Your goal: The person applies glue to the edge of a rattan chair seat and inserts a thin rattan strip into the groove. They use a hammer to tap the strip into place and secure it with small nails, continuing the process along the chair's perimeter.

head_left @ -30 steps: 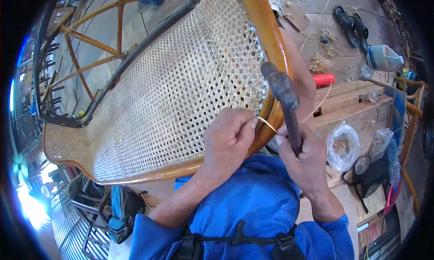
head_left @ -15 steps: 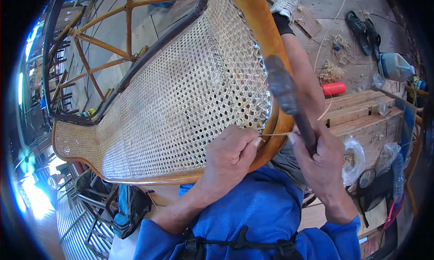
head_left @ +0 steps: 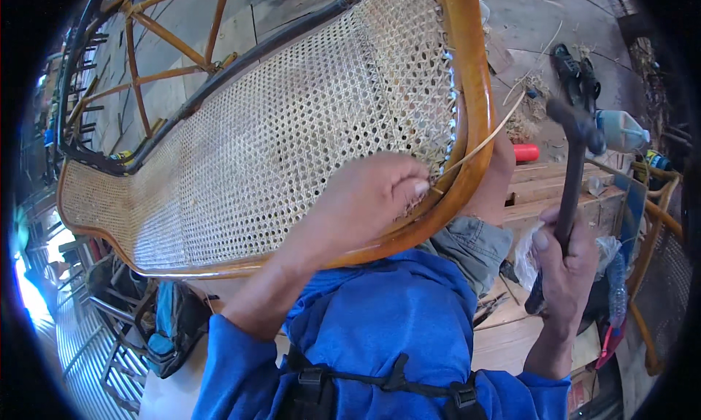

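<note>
A woven cane panel (head_left: 292, 172) spans a curved, varnished wooden frame (head_left: 478, 77) in front of me. My left hand (head_left: 372, 197) is closed at the near right corner of the weave, thumb pressed against the fingers. A thin cane strip (head_left: 491, 137) runs from beside its thumb across the frame, its free end pointing up and right. A short brown piece shows at the thumb tip, too small to make out. To the right, away from the frame, my right hand (head_left: 569, 266) grips a hammer (head_left: 572, 190) by its dark handle, head up.
My leg is beneath the frame's right side. Beyond it lie wooden planks (head_left: 544, 190), a red cylinder (head_left: 526, 153), cane shavings (head_left: 522, 124), dark sandals (head_left: 577, 77) and a whitish jug (head_left: 622, 131). A backpack (head_left: 171, 321) sits at lower left; rattan framework (head_left: 171, 40) rises at upper left.
My right hand has let go of the cane strip and moved right and down with the hammer. The strip now slants up across the frame. My left hand stays at the corner.
</note>
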Demonstrator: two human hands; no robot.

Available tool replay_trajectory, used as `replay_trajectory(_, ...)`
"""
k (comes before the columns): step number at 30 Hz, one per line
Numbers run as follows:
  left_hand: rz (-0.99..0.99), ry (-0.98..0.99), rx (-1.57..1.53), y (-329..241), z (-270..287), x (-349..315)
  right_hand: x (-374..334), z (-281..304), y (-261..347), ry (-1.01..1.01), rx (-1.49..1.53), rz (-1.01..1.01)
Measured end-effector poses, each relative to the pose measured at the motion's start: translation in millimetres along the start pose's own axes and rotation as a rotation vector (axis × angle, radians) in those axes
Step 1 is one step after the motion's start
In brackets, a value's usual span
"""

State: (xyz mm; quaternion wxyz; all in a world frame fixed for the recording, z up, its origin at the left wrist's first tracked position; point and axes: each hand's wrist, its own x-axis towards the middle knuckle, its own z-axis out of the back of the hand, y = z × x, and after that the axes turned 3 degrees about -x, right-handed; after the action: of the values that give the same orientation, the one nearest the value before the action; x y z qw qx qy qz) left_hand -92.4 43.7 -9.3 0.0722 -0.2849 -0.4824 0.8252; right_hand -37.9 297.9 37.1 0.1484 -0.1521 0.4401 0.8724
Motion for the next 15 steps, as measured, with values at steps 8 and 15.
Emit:
replay_trajectory(8, -0.296, 0.165, 0.04, -9.3, 10.4, 46.9, -58.7, 0.6, 25.4, 0.312, -0.079, -0.158)
replay_trajectory(15, -0.451, 0.407, -0.153, 11.8, 26.4, 71.8, -63.6, -22.0, 62.0, 0.365, -0.389, -0.15)
